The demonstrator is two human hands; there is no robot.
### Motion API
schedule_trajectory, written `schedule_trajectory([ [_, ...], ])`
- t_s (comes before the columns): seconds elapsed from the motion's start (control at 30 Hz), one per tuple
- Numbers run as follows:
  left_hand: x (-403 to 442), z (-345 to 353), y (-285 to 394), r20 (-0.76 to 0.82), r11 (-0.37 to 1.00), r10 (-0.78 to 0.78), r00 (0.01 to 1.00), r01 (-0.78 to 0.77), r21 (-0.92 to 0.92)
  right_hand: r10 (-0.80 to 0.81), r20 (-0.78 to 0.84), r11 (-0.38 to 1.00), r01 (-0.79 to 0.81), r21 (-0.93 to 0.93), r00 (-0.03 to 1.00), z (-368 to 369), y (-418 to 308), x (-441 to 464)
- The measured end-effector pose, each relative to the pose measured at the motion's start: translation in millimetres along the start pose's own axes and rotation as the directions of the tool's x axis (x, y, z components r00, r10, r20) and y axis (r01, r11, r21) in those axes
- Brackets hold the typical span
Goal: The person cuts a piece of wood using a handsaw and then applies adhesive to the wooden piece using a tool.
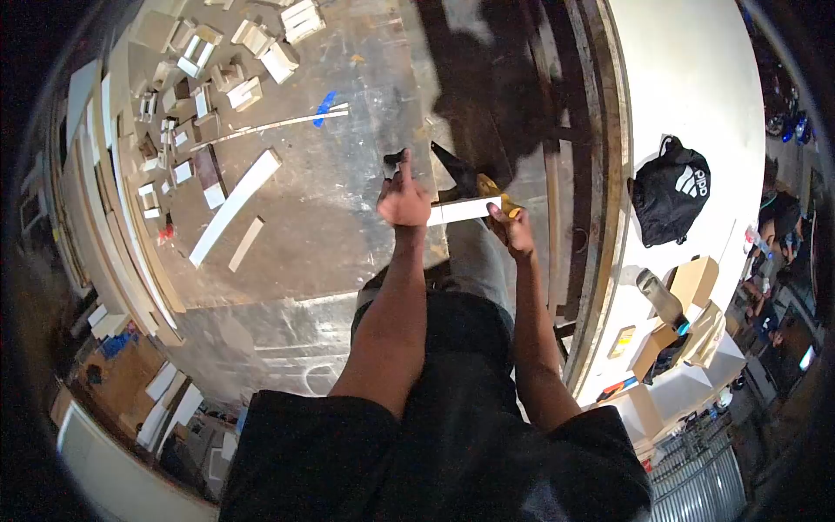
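A short white strip of wood (465, 210) lies crosswise in front of me, held between both hands. My left hand (404, 206) is closed at its left end, with the index finger stretched out forward. My right hand (513, 230) grips the right end, thumb on the white face. Right beside that hand is the yellow handle of a handsaw (490, 187), whose dark blade points away to the left, past the strip. Whether my right fingers also wrap the saw handle, I cannot tell. A small black shape (396, 160) is beyond my left hand.
Many small wood blocks (246, 93) are scattered at the far left of the worktop (348, 235). Nearer lie a long white strip (235, 206), a short strip (246, 244) and a thin lath (270, 129) with blue tape. A black drawstring bag (670, 193) rests on the white surface at right.
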State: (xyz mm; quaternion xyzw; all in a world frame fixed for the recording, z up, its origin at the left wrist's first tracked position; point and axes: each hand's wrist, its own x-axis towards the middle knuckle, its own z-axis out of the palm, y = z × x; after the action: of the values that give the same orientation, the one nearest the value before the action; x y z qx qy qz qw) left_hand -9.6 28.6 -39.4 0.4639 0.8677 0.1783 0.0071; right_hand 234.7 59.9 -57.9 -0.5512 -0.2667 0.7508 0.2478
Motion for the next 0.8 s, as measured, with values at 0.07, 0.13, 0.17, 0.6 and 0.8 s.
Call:
schedule_trajectory([
  [0.07,2,-3,1,0.014,0.999,-0.015,1.0,0.015,-0.033,0.019,0.055,1.0,-0.018,-0.01,0.998,-1,-5,2],
  [0.13,0,-4,3,0.022,0.999,-0.023,0.999,0.023,0.029,0.022,0.085,1.0,-0.02,-0.023,0.996,8,-18,-4],
  [0.17,2,-3,4,0.025,0.996,-0.026,0.999,0.024,0.088,0.024,0.088,0.999,-0.021,-0.026,0.996,6,-21,-3],
  [0.6,-2,-2,3,0.049,0.995,-0.038,0.998,0.033,0.097,0.08,0.126,0.995,-0.072,-0.063,0.989,-1,-16,-1],
  [0.8,-4,3,1,0.063,0.993,-0.046,0.997,0.039,0.107,0.072,0.09,0.997,-0.07,-0.022,0.993,-2,-1,2],
])
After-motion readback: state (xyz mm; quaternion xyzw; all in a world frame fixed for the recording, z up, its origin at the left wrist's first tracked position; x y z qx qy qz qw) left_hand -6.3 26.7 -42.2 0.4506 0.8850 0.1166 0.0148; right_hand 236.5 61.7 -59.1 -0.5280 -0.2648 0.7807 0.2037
